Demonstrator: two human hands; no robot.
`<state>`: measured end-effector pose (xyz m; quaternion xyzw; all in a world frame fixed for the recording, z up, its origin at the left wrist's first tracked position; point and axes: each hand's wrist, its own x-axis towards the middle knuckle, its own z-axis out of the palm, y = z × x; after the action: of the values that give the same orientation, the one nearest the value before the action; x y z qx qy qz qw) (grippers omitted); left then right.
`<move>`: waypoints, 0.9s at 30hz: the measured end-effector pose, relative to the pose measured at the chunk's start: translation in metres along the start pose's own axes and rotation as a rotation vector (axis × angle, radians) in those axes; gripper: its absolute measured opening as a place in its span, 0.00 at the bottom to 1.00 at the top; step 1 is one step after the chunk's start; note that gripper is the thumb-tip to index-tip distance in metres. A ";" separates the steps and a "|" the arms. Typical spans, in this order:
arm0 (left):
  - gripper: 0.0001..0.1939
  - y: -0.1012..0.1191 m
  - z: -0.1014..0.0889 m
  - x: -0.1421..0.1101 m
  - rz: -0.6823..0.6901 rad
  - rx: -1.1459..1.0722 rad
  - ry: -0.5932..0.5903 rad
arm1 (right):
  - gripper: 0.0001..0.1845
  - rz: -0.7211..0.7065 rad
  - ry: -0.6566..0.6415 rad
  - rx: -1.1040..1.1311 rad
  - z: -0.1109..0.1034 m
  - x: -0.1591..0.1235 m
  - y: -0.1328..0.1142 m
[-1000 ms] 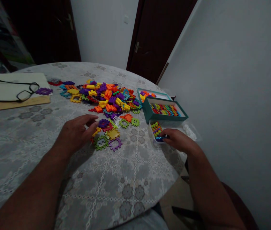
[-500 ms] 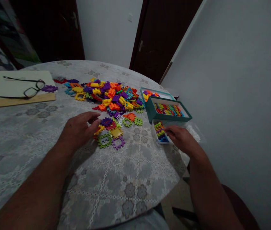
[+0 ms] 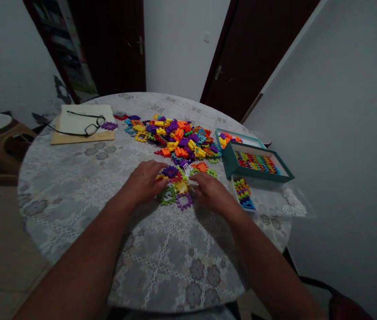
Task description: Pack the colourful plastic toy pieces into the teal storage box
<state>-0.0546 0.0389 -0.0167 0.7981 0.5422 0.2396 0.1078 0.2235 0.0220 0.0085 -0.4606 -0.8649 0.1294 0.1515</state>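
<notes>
My left hand (image 3: pixel 146 180) rests at the left edge of a cluster of flat notched plastic building pieces, with a yellow-orange piece (image 3: pixel 160 178) between its thumb and fingers. The cluster includes a purple piece (image 3: pixel 170 171), a yellow square (image 3: pixel 182 187), a green frame (image 3: pixel 168 196) and a violet frame (image 3: pixel 184 201). At the right side of these, my right hand (image 3: pixel 210 191) has its fingers bent close together. What its fingertips hold, if anything, is too small to make out. A white lattice piece (image 3: pixel 187 168) lies just behind.
A heap of colourful plastic pieces (image 3: pixel 181 138) lies behind my hands. To the right stand a green box (image 3: pixel 258 173) of small beads, its lid (image 3: pixel 255 140) and a clear tub (image 3: pixel 244 195). A bag with white pieces (image 3: pixel 293 204) is nearby. Eyeglasses (image 3: pixel 91 129) lie on papers (image 3: pixel 75 115) at left.
My right hand has moved left from the clear bead tub to the notched pieces. My left hand stays beside them. The whole view has shifted, so the table sits farther right.
</notes>
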 end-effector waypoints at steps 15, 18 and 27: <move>0.37 -0.014 -0.020 -0.008 -0.071 -0.008 -0.288 | 0.13 0.244 0.069 -0.067 0.040 -0.004 0.011; 0.36 -0.009 -0.019 -0.007 -0.076 0.013 -0.281 | 0.17 0.261 0.051 -0.058 0.035 -0.007 0.013; 0.27 0.008 -0.004 -0.003 -0.040 -0.034 -0.248 | 0.22 0.303 -0.095 -0.056 0.027 -0.013 0.012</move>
<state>-0.0515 0.0324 -0.0106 0.8088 0.5362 0.1462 0.1924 0.2292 0.0155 -0.0230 -0.5831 -0.7951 0.1482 0.0766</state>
